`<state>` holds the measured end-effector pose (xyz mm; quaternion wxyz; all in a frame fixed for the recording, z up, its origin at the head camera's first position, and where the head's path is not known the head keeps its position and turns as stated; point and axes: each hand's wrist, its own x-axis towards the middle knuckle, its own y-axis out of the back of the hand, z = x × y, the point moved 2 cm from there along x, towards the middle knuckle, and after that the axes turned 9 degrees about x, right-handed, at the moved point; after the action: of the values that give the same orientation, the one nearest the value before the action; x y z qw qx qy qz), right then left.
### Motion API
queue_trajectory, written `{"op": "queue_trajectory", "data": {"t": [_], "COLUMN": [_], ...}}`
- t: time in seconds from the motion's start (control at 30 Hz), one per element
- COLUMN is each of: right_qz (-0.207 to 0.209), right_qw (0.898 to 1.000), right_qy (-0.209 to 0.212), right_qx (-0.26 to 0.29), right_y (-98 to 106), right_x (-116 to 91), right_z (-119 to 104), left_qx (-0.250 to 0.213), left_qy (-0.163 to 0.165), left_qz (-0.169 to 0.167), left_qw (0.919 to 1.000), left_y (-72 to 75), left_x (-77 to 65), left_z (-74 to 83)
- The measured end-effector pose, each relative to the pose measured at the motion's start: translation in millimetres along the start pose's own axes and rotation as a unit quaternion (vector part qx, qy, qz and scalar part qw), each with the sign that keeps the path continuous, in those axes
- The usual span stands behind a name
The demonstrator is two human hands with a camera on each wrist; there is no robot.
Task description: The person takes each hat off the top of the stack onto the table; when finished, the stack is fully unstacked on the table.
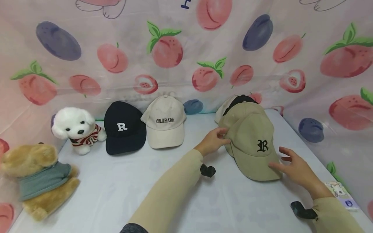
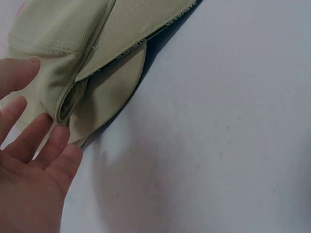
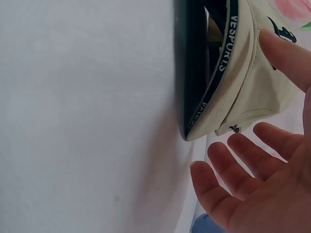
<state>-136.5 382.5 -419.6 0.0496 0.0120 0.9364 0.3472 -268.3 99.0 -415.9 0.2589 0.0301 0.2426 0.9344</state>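
Observation:
A khaki cap (image 1: 252, 139) with a black letter R on its front lies at the right, on top of other caps in an overlapping stack. My left hand (image 1: 214, 141) is at the stack's left side; in the left wrist view its fingertips (image 2: 60, 133) meet the lower edge of the khaki cap (image 2: 58, 63), the thumb apart above. By the brim's right side is my right hand (image 1: 297, 168), thumb close to the brim and fingers spread. Lettering runs along the brim edge (image 3: 224, 60) in the right wrist view. Behind, a black cap (image 1: 242, 98) and a pale cap (image 1: 219, 113) show only partly.
A black cap with a white R (image 1: 125, 129) and a cream COLORADO cap (image 1: 165, 124) stand left of the stack. Farther left are a white plush dog (image 1: 74, 126) and a brown plush toy (image 1: 43, 181). A small printed card (image 1: 342, 195) lies near the white table's (image 1: 116, 194) right edge.

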Motion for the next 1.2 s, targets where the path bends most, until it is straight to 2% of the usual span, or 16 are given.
{"op": "queue_trajectory", "data": {"t": [0.17, 0.3, 0.6, 0.83, 1.03, 1.2], "right_qz": [-0.007, -0.016, -0.028, -0.030, -0.034, -0.038], "right_qw": [1.000, 1.000, 1.000, 1.000, 0.999, 0.999], "right_qy": [0.013, 0.020, -0.001, 0.008, 0.001, 0.002], "right_qx": [0.006, 0.016, 0.002, 0.005, 0.008, 0.013], "right_y": [-3, -5, -7, -7, -6, -6], "right_x": [3, 5, 7, 8, 7, 6], "right_z": [1, 1, 0, 0, 2, 1], "left_qx": [-0.009, 0.005, 0.026, 0.022, 0.018, 0.029], "left_qy": [0.002, -0.005, -0.006, -0.014, -0.025, -0.028], "left_qz": [-0.005, -0.007, -0.013, -0.021, -0.030, -0.028], "left_qw": [0.9999, 0.9999, 0.9996, 0.9994, 0.9991, 0.9988], "left_y": [-2.3, -4.4, -8.2, -10.5, -12.1, -15.0], "left_x": [1.0, 1.5, 1.7, 1.2, -0.6, -0.8], "left_z": [2.3, 3.9, 8.2, 14.4, 18.4, 22.5]}}
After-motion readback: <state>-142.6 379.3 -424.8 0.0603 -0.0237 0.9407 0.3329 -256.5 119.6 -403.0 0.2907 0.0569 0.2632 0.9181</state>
